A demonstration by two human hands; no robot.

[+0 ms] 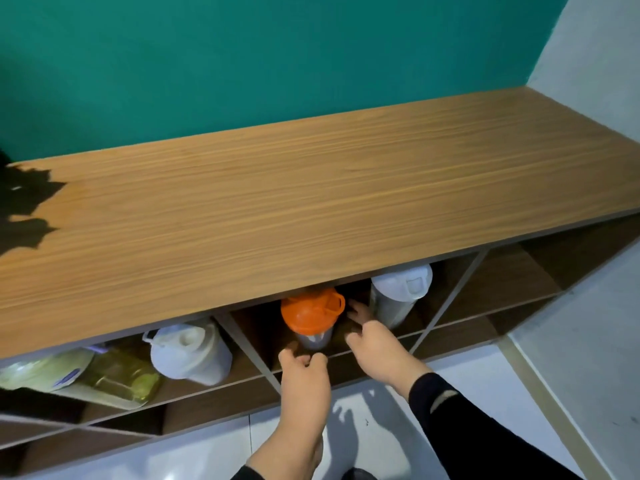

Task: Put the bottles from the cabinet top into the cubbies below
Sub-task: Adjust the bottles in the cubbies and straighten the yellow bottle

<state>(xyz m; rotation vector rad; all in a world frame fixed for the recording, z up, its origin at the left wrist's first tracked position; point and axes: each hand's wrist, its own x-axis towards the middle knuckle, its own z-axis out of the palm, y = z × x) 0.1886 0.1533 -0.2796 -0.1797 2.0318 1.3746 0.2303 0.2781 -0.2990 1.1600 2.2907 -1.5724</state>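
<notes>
Orange-lidded bottle (311, 320) stands upright in the middle cubby under the cabinet top (311, 188). Left hand (304, 379) sits just in front of its base, fingers loosely curled, gripping nothing. Right hand (377, 344) is beside the bottle, fingers spread, empty. White-lidded bottle (398, 292) shares that cubby, behind the right hand. White jug (190, 351) and yellowish bottle (117, 379) occupy the neighbouring cubby beyond the divider (249, 344).
</notes>
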